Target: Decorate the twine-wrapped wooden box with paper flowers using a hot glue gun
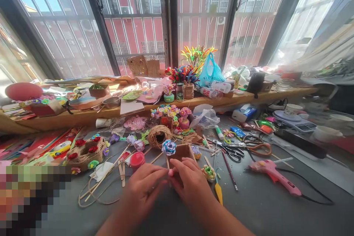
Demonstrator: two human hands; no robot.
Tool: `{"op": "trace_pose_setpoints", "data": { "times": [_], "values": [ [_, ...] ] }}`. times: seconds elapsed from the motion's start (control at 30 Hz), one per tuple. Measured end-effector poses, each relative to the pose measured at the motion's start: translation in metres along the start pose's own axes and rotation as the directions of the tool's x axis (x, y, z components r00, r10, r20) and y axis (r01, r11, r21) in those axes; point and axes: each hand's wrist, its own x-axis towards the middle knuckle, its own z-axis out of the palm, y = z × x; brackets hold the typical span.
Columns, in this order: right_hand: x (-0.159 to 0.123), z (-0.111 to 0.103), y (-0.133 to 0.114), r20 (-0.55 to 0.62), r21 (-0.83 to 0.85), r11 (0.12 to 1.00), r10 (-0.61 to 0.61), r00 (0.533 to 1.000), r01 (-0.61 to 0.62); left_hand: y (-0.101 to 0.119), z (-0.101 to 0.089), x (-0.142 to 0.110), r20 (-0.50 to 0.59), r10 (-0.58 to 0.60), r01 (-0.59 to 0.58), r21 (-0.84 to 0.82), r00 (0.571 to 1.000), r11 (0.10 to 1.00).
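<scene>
A small open cardboard box (pixel 183 151) stands in front of me, with a blue and white rolled flower (pixel 169 147) at its left corner. My right hand (pixel 190 179) is at the near side of the box, its fingers closed on a small soft-looking pink lump (pixel 171 172). My left hand (pixel 146 186) meets it from the left, fingertips drawn together by the lump. Whatever the left fingers pinch is hidden, and that hand is slightly blurred. Just right of the box lies a green and cream rolled flower (pixel 208 173). A tub with a red lid (pixel 137 159) stands beyond my left hand.
Behind the box sits a twine coil (pixel 159 137). A twine-wrapped box with flowers (pixel 86 151) is at left. To the right lie scissors (pixel 233 151), a dark pencil (pixel 229 171) and a pink glue gun (pixel 276 175) with its cord. A cluttered shelf (pixel 235 99) runs along the window.
</scene>
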Motion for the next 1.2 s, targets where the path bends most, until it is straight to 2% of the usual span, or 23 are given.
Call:
{"op": "trace_pose_setpoints", "data": {
  "times": [0.13,0.3,0.67,0.8,0.9,0.93,0.97,1.0,1.07,1.13,1.2],
  "values": [
    [0.002,-0.005,-0.002,0.067,0.033,0.998,0.044,0.997,-0.047,0.006,0.018,0.012,-0.012,-0.05,0.049,-0.015,0.999,0.999],
    [0.004,-0.011,-0.004,0.155,0.143,0.985,0.078,0.985,-0.1,-0.005,0.023,0.009,0.0,-0.153,0.152,-0.082,0.988,0.985],
    [0.007,-0.021,-0.014,0.128,0.099,0.994,0.041,0.991,-0.053,-0.003,0.021,0.012,-0.041,-0.119,0.115,-0.084,0.992,0.99],
    [-0.007,-0.05,-0.008,0.067,0.045,0.997,0.055,0.996,-0.058,-0.007,0.018,0.005,-0.043,-0.065,0.063,-0.06,0.997,0.996],
    [-0.04,-0.093,0.03,-0.02,-0.098,0.98,0.172,0.985,-0.173,-0.011,0.01,0.001,-0.065,-0.062,0.058,-0.072,0.996,0.996],
    [-0.055,-0.111,0.049,-0.098,-0.179,0.949,0.246,0.964,-0.26,-0.012,0.006,0.001,-0.071,-0.056,0.051,-0.07,0.996,0.996],
    [-0.072,-0.13,0.07,-0.172,-0.262,0.886,0.347,0.922,-0.382,-0.013,0.003,0.002,-0.074,-0.043,0.039,-0.058,0.996,0.998],
    [-0.089,-0.149,0.092,-0.248,-0.326,0.794,0.452,0.857,-0.514,-0.013,-0.001,0.005,-0.077,-0.014,0.011,-0.039,0.997,0.999],
    [-0.12,-0.183,0.134,-0.339,-0.388,0.558,0.654,0.677,-0.733,-0.013,-0.006,0.015,-0.072,0.048,-0.047,0.014,0.996,0.999],
    [-0.144,-0.206,0.166,-0.268,-0.404,0.349,0.838,0.475,-0.845,-0.009,-0.008,0.034,-0.072,0.087,-0.082,0.06,0.994,0.995],
    [-0.157,-0.217,0.185,-0.204,-0.393,0.31,0.889,0.411,-0.866,-0.001,-0.005,0.057,-0.052,0.129,-0.124,0.09,0.99,0.988]
  ]
}}
